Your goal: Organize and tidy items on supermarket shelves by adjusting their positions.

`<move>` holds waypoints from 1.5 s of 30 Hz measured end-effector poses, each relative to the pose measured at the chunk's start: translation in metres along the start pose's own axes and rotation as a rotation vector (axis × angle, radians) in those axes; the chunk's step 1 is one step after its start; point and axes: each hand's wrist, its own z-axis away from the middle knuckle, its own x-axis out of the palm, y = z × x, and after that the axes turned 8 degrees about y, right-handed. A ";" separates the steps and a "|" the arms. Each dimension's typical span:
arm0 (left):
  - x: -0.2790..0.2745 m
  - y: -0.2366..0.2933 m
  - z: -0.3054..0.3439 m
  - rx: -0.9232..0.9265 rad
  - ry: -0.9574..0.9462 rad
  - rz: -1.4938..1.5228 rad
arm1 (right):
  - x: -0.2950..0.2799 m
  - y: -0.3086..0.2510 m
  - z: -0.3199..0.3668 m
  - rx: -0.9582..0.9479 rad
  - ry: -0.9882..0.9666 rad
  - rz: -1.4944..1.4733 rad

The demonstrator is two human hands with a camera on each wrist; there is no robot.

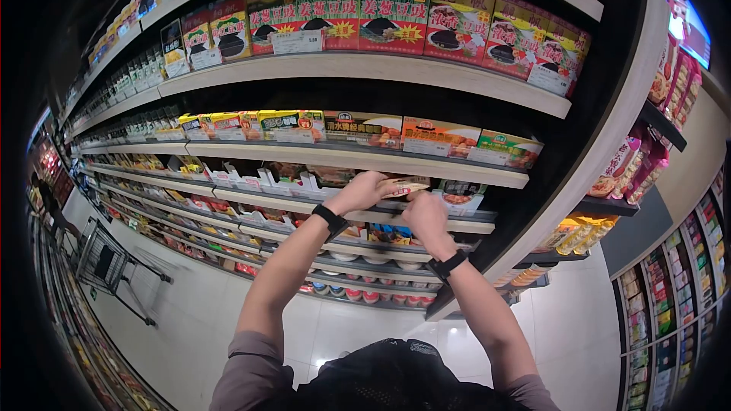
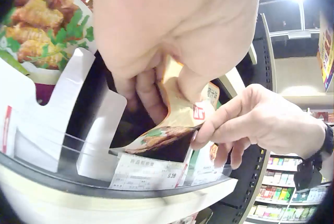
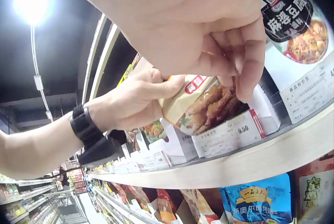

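A cream seasoning packet [image 1: 407, 187] with a red logo and a picture of browned meat is between my hands, at the front of a shelf. My left hand [image 1: 359, 192] grips its upper part, thumb on one side and fingers on the other; the packet bends there in the left wrist view. At the packet's other edge, my right hand [image 2: 261, 122] pinches with thumb and forefinger. The packet's printed front [image 3: 211, 110] overlaps a price label [image 3: 229, 134] on the shelf edge. White display cartons [image 2: 57, 112] stand beside it.
Boxed goods [image 1: 365, 128] line the shelf above. A green and white packet [image 3: 297, 25] stands right of my right hand. Blue bags [image 3: 258, 200] sit on the shelf below. A shopping cart [image 1: 110, 262] stands in the aisle to the left, and an upright shelf end panel [image 1: 563, 152] rises at the right.
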 end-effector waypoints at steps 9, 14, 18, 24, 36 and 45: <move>0.015 -0.010 0.046 0.340 0.261 0.255 | -0.017 0.012 0.004 0.014 0.054 -0.191; 0.020 -0.003 0.067 0.389 0.246 0.206 | -0.022 0.015 0.001 -0.123 -0.028 -0.256; 0.013 0.007 0.083 0.219 0.314 0.309 | -0.019 0.032 0.012 -0.263 0.008 -0.135; 0.007 0.006 0.090 0.169 0.405 0.104 | -0.059 0.017 0.030 -0.457 0.131 -0.257; 0.049 0.027 0.132 -0.451 0.152 0.881 | -0.073 -0.004 0.101 0.648 -0.078 -0.927; 0.068 0.018 0.159 -0.563 0.011 0.952 | -0.082 0.012 0.098 0.888 -0.332 -0.930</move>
